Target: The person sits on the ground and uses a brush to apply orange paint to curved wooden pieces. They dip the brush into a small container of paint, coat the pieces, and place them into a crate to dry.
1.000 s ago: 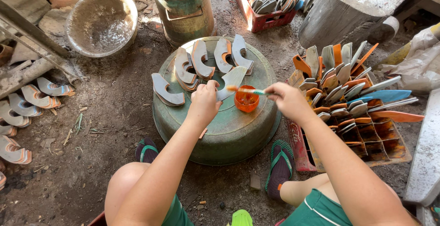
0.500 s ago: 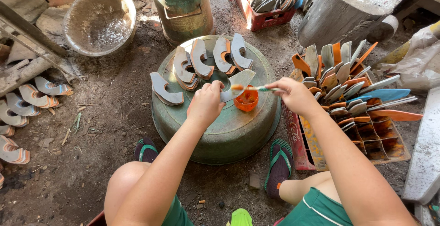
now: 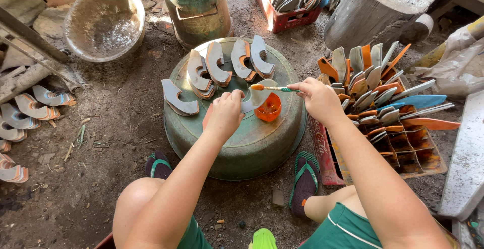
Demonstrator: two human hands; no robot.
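On the upturned green metal basin [image 3: 252, 148], centre of view: left hand [image 3: 224, 113], fingers closed around a grey curved sole piece [image 3: 254, 97], holding it just above the basin top. Right hand [image 3: 317, 97], thumb and fingers pinched together on a thin brush [image 3: 272, 88] with an orange-wet tip, laid across the piece. Sole piece: pale grey, crescent-shaped, partly hidden by the left hand. Just beside it, a small orange glue cup [image 3: 268, 107] standing on the basin. Further crescent pieces [image 3: 222, 65], grey with orange faces, in leaning stacks along the basin's far edge. To the right, a divided crate [image 3: 403, 143] of upright pieces. Floor: bare dirt, a round metal bowl [image 3: 103, 22] upper left, a red crate [image 3: 287, 2] beyond.
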